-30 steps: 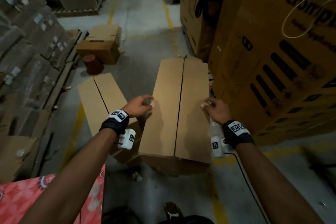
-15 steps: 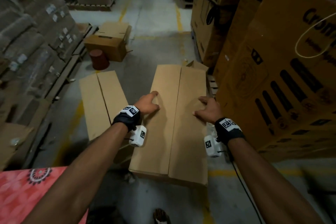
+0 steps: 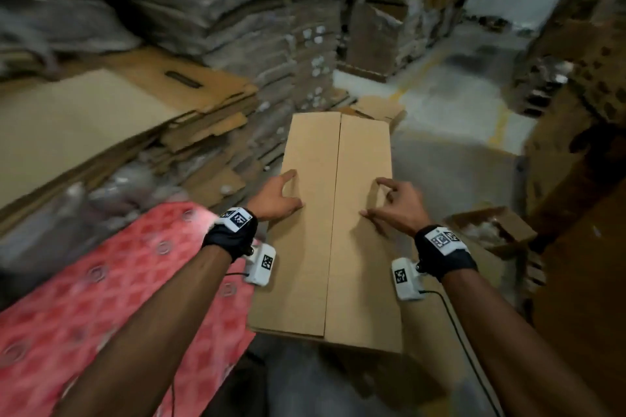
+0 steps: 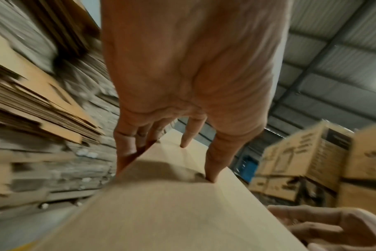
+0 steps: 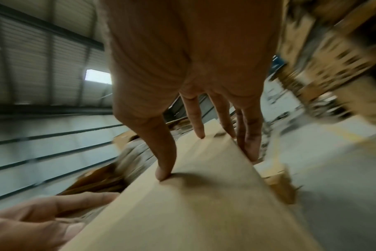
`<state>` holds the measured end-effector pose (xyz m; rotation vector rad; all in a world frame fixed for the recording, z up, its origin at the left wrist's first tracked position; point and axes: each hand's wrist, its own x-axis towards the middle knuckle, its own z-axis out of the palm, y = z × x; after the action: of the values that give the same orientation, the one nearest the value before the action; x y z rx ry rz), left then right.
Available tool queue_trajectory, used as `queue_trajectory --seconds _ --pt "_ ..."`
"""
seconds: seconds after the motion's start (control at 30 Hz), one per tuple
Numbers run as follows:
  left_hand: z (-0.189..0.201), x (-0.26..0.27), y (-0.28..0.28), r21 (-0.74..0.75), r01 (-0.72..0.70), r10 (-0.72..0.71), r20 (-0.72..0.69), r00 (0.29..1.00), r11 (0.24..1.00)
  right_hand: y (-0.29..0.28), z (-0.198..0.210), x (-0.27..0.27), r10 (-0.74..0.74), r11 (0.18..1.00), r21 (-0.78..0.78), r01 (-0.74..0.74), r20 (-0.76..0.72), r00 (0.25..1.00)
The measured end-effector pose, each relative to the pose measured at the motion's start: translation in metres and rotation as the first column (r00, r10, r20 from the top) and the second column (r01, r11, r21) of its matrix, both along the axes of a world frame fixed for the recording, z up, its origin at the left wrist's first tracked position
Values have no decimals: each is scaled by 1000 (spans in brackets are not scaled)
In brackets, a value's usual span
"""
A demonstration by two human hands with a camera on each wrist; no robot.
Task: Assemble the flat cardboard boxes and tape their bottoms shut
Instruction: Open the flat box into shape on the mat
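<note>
Head view: long plain brown cardboard box (image 3: 335, 223), flaps closed to a centre seam, held up over the floor. Left hand (image 3: 276, 196) grips its left edge, right hand (image 3: 394, 205) its right. Left of box: red patterned sheet (image 3: 111, 284).

Left wrist: thumb on top face, fingers (image 4: 127, 144) over edge.

Right wrist: thumb and index on top, other fingers (image 5: 250, 135) over edge.

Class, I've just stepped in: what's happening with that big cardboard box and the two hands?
A person is holding an assembled cardboard box with both hands. The left hand grips its left edge, thumb on top and fingers down the side; the right hand does the same on the right edge. The two top flaps are folded shut and meet at a centre seam, with no tape visible on it. Stacks of flat cardboard lie to the left.
</note>
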<state>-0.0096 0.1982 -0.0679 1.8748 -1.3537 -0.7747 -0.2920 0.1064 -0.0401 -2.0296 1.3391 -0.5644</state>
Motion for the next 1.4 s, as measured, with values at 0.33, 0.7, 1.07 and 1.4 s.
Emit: queue_trajectory --seconds 0.33,0.7,1.07,1.4 --pt "-14 129 257 -42 -426 427 50 903 904 131 -25 212 421 907 -54 -419 32 907" --pt "-78 167 404 91 -749 753 -20 658 657 213 -100 362 725 687 43 -725 18 688" --pt "-112 196 394 234 -765 765 110 634 600 180 -142 410 818 572 117 -812 -7 575" --pt "-108 197 368 218 -874 795 364 485 434 185 -143 419 816 555 -4 -832 -188 546"
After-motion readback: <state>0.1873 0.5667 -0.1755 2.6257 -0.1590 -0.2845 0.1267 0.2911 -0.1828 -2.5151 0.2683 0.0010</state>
